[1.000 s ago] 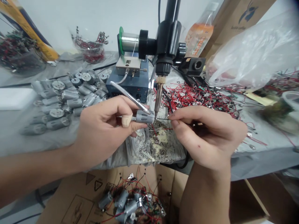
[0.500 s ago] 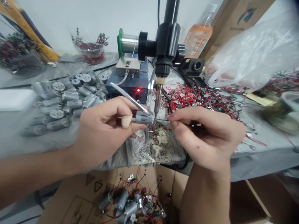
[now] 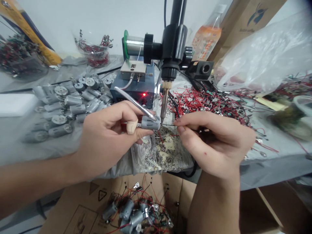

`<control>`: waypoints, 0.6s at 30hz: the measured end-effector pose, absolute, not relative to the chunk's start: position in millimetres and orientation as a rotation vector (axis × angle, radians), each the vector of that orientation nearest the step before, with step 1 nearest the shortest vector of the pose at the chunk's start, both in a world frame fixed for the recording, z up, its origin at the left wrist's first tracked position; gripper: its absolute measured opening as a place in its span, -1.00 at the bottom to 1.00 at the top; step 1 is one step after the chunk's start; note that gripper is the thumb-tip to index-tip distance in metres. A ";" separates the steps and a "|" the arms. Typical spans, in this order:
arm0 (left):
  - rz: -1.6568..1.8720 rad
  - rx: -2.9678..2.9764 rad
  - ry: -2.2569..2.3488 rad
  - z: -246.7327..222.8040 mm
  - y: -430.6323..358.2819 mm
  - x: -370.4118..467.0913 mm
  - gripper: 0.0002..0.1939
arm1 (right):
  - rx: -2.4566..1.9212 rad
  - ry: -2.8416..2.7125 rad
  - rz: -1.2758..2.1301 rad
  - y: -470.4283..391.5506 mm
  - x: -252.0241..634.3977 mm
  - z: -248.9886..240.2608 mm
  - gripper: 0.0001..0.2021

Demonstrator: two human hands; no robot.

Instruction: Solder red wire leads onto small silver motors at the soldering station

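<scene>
Here, the fingers of the left hand [image 3: 109,135] pinch a grey motor [image 3: 149,123] over the tabletop [image 3: 286,140], just beside the soldering iron [image 3: 166,99], and the right hand's [image 3: 214,144] a dark wire [image 3: 168,125], apparently so they meet at the tip.

1. The left hand [image 3: 109,136] partly hides the left end of the motor [image 3: 150,123].
2. Whether the soldering iron [image 3: 166,97] touches the black wire [image 3: 168,124] is too small to tell.
3. The right hand [image 3: 214,139] hides the wire's other end.
4. The top edge cuts off the paper bag [image 3: 252,31].
5. The right edge cuts off the plastic bag [image 3: 270,55] and a blurred jar [image 3: 304,109].
6. Lettering on the bottle [image 3: 207,40] is too blurred to read.
</scene>
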State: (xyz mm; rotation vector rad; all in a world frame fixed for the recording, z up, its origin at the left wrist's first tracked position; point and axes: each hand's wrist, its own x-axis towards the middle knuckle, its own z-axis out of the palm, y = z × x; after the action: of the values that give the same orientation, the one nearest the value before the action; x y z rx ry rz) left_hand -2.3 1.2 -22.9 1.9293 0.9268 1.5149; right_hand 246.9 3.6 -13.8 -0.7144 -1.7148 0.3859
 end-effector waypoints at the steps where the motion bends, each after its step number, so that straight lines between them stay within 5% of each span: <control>1: 1.514 1.924 0.930 -22.7 0.9 -2.2 -0.52 | -0.712 -1.714 0.390 3.8 246.8 -13.7 -0.81; 18: 1.497 1.951 0.997 -24.5 0.7 -5.4 -0.49 | -0.687 -1.720 0.402 5.3 247.5 -16.6 -0.81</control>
State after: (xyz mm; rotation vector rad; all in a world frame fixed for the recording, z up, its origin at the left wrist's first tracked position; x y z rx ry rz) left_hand -5.4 0.7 -24.5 1.9512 0.9973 1.4967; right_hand 247.5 5.3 -16.6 -0.6868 -1.7202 0.4020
